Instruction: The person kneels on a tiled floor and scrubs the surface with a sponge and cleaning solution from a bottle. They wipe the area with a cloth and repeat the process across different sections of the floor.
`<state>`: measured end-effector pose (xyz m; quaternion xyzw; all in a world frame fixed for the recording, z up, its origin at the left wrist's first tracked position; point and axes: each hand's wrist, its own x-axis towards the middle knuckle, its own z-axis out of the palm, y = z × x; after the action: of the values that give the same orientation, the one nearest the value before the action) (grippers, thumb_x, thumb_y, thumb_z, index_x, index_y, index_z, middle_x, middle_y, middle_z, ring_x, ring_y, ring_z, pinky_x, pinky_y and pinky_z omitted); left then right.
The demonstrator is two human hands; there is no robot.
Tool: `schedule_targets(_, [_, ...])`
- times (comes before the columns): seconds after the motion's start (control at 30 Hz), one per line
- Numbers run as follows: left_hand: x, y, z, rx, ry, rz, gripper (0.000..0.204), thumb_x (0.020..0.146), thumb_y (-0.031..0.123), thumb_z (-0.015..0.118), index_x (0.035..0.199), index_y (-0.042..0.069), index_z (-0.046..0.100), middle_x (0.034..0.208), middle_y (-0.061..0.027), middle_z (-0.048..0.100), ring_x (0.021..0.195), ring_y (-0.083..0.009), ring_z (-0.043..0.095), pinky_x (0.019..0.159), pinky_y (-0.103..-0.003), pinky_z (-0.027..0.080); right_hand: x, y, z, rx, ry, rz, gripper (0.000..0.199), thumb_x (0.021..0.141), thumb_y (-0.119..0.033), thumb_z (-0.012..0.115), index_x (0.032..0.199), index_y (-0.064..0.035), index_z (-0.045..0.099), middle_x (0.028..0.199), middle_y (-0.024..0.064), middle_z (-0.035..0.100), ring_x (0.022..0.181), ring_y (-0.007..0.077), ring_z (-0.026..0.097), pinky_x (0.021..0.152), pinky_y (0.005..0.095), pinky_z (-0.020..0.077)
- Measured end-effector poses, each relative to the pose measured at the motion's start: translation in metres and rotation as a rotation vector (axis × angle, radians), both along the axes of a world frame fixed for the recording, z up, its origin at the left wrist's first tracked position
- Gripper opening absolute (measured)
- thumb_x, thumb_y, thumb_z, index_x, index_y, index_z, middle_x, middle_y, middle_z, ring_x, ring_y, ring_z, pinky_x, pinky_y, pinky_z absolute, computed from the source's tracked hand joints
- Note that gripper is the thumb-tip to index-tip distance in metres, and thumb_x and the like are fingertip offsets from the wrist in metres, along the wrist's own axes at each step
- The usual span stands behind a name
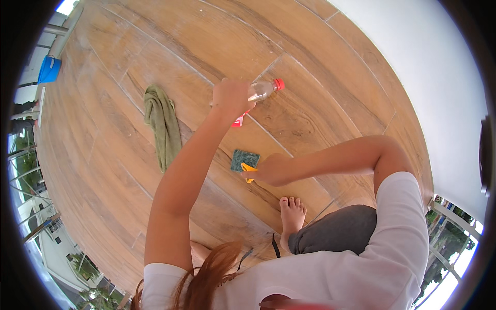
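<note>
My left hand (231,98) is wrapped round a clear plastic bottle (261,91) with a red cap. The bottle is tilted over the floor, its cap end pointing right, and a bit of its red label shows below my hand. Nearer to me, my right hand (274,170) is closed on a dark green scouring pad (245,159) that has a yellow part (249,172) at my fingers. The pad is at the wood-look tile floor. To the left of both hands, a crumpled olive-green cloth (163,126) lies on the tiles.
A blue bucket (49,69) stands at the far left, near a metal railing (23,152). A white wall (434,67) borders the floor on the right. My bare foot (293,214) and bent knee in grey trousers (336,230) are close below my right arm.
</note>
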<state>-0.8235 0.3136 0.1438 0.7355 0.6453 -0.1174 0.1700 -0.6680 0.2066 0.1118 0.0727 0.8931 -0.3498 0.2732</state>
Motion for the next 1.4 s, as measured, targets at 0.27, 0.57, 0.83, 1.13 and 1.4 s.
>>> schedule_targets(0.27, [-0.036,-0.026,-0.009,0.089,-0.344,0.261,0.063,0.064,0.043,0.070,0.113,0.009,0.053,0.099,-0.0113,0.060,0.092,-0.0273,0.057,0.078,-0.036,0.045,-0.003,-0.004,-0.045,-0.148,-0.256,-0.267,0.041,0.086,-0.016,0.041,0.127,-0.0189,0.037,0.071,0.0145,0.057,0.064,0.0315,0.059,0.052,0.0410,0.0449])
schedule_targets(0.57, [-0.195,-0.139,-0.012,0.510,-1.137,1.126,0.048,0.077,0.015,0.067,0.120,0.008,0.046,0.109,-0.0018,0.054,0.099,-0.0113,0.051,0.081,-0.028,0.044,0.081,0.100,-0.078,0.153,0.237,-0.829,0.043,0.093,-0.023,0.036,0.135,-0.0212,0.028,0.076,0.0128,0.058,0.064,0.0252,0.057,0.055,0.0376,0.0427])
schedule_targets(0.83, [-0.302,-0.288,-0.060,0.997,-0.724,1.635,0.057,0.076,0.020,0.068,0.122,0.009,0.037,0.121,-0.0059,0.046,0.106,-0.0211,0.049,0.085,-0.036,0.044,0.068,0.132,-0.007,0.199,0.025,-0.713,0.041,0.091,-0.025,0.040,0.131,-0.0227,0.033,0.073,0.0127,0.058,0.063,0.0265,0.057,0.056,0.0385,0.0429])
schedule_targets(1.13, [-0.297,-0.324,-0.085,1.089,-0.718,1.745,0.058,0.075,0.026,0.070,0.120,0.005,0.039,0.116,-0.0062,0.049,0.099,-0.0206,0.052,0.077,-0.038,0.044,0.093,0.113,-0.089,0.388,0.497,-0.729,0.038,0.091,-0.024,0.040,0.130,-0.0223,0.037,0.078,0.0126,0.061,0.064,0.0295,0.058,0.058,0.0406,0.0433])
schedule_targets(1.4, [-0.257,-0.311,-0.086,1.084,-0.478,1.765,0.069,0.074,0.025,0.069,0.124,-0.003,0.032,0.116,-0.0176,0.048,0.105,-0.0261,0.048,0.082,-0.041,0.044,0.067,0.154,-0.021,0.305,0.095,-1.156,0.037,0.091,-0.021,0.040,0.128,-0.0209,0.040,0.069,0.0125,0.058,0.057,0.0249,0.055,0.050,0.0384,0.0412])
